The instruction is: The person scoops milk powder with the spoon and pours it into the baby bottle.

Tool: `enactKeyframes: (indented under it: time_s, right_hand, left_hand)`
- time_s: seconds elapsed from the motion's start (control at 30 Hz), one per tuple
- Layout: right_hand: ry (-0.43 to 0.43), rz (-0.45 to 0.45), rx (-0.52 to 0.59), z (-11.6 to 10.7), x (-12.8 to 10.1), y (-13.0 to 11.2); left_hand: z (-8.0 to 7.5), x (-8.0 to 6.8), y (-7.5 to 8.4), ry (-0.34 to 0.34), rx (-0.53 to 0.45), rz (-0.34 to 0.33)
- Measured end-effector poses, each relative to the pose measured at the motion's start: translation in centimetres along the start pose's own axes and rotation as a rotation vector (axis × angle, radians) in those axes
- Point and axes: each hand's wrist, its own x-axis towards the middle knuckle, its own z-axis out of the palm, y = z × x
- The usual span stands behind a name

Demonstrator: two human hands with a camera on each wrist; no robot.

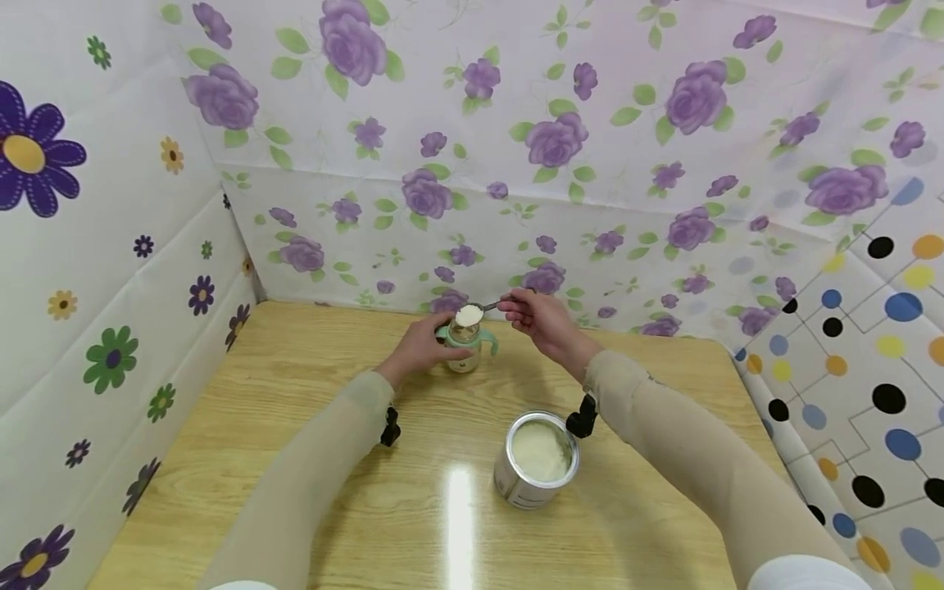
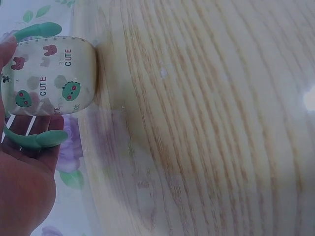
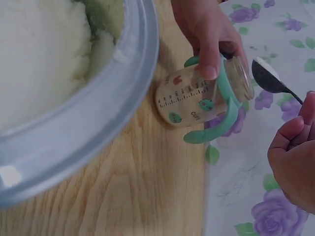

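One small baby bottle (image 1: 466, 347) with two mint-green handles and printed "CUTE" marks stands open-topped on the wooden table (image 1: 310, 426), toward its far edge near the flowered backdrop (image 1: 560, 147). The left hand (image 1: 419, 347) wraps its fingers around the bottle's body, thumb pressed on the side. One spoon (image 1: 475, 312), heaped with white powder, hangs right above the bottle's mouth; the right hand (image 1: 542, 318) pinches its handle. What the bottle holds inside cannot be told. One round metal tin (image 1: 536, 460) stands nearer to the person, well apart from the bottle, lid off and filled nearly to the rim with the same white powder.
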Motion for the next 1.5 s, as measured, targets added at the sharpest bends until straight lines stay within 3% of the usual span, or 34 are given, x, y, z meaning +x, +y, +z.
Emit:
enactKeyframes:
  time_s: [0.37, 1.0, 1.13, 1.27, 1.5]
  right_hand:
    - [0.004, -0.06, -0.287, 0.47, 0.68, 0.31]
    - [-0.036, -0.03, -0.223, 0.62, 0.79, 0.96]
    - [-0.05, -0.048, -0.255, 0.4, 0.81, 0.94]
    - [-0.064, -0.109, -0.35, 0.45, 0.79, 0.83]
    - [-0.158, -0.289, -0.714, 0.87, 0.48, 0.72]
  left_hand:
    - [-0.07, 0.24, -0.17, 0.006, 0.014, 0.027]
    - [-0.03, -0.05, -0.04, 0.006, 0.02, 0.024]
    - [0.03, -0.03, -0.08, 0.008, 0.023, 0.021]
    - [0.1, -0.03, -0.2, 0.005, 0.023, 0.021]
    - [0.08, 0.01, -0.26, 0.002, 0.019, 0.016]
